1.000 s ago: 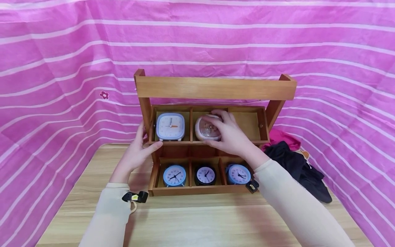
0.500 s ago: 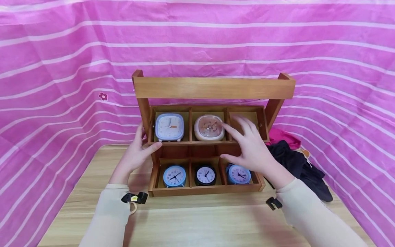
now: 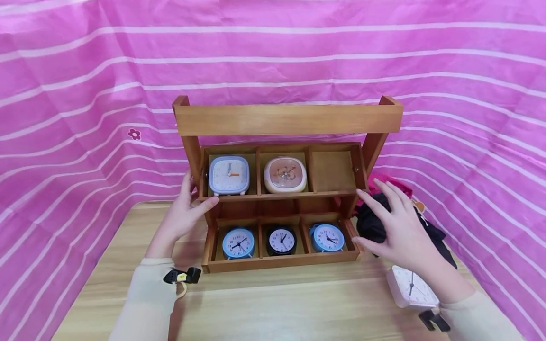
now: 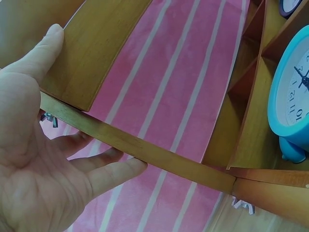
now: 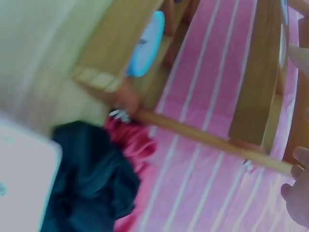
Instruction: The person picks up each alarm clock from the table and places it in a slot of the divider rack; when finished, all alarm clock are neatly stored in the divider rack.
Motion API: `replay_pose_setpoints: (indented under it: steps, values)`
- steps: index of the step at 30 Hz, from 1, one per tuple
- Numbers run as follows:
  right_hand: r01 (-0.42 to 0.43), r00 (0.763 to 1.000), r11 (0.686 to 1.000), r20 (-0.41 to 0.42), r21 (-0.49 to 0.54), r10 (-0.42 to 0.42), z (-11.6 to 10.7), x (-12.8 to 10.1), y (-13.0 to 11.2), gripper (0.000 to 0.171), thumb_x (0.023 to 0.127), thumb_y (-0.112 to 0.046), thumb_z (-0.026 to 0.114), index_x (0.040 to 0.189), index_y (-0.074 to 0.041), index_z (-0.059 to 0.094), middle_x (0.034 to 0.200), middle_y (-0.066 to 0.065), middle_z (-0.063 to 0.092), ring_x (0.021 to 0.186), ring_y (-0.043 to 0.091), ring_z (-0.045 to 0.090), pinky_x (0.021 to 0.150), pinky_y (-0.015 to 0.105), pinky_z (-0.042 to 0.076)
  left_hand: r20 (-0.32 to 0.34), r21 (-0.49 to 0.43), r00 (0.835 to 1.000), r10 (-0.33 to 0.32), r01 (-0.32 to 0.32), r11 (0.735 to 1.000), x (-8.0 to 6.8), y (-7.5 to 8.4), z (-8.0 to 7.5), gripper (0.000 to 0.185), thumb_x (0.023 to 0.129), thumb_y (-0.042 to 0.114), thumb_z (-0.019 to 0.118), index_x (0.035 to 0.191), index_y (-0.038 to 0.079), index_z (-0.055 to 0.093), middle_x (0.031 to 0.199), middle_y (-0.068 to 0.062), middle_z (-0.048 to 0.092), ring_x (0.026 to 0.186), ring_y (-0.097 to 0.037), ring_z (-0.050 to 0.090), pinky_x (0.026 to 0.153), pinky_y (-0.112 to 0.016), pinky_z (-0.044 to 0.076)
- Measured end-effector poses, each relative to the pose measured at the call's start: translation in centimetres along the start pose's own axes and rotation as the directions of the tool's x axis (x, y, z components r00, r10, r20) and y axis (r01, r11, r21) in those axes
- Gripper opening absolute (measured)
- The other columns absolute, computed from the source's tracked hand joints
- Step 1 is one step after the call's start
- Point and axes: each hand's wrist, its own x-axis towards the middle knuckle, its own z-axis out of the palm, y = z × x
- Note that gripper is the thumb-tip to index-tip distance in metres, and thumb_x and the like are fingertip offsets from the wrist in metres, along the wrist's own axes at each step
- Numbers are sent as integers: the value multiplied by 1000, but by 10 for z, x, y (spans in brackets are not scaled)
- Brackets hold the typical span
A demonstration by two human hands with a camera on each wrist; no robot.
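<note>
A wooden rack stands on the table with two tiers of compartments. The upper tier holds a blue square clock and a cream-pink square clock; its right compartment is empty. Below sit a blue round clock, a black round clock and another blue round clock. My left hand grips the rack's left side, thumb on the front of the shelf edge and fingers behind the strut. My right hand hovers with spread fingers to the right of the rack and holds nothing.
A white square clock lies on the wooden table under my right wrist. A black cloth and a red cloth are heaped right of the rack. Pink striped fabric walls in the table.
My right hand let go of the cream-pink clock in the upper middle compartment and drew back right and down. The white clock came into view. My left hand stayed on the rack.
</note>
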Motion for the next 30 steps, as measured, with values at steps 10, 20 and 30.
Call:
replay_pose_setpoints:
  steps: [10,20,30]
  values:
    - [-119,986,993,120,16,116,14,-89,12,110,67,-53,94,159,-20,45,164,23,32,138,58,34,119,72,22,27,-24,1000,2,-1,1000,1,4,2,101,99,29,75,166,44,1,168,-18,27,147,-52,35,111,-68,40]
    - [-196,943,980,276,18,184,23,-129,21,109,57,-53,99,151,-22,53,145,25,49,123,54,47,87,71,45,18,-44,1000,1,0,999,-1,5,-2,101,98,26,75,166,44,3,167,-17,29,147,-51,36,112,-68,39]
    - [-146,945,989,300,29,131,29,-149,39,105,43,-41,103,136,-11,64,131,23,60,113,47,59,84,61,49,8,-26,1000,-7,8,1000,-1,6,-2,101,98,29,75,166,43,2,170,-15,26,149,-50,33,115,-70,33]
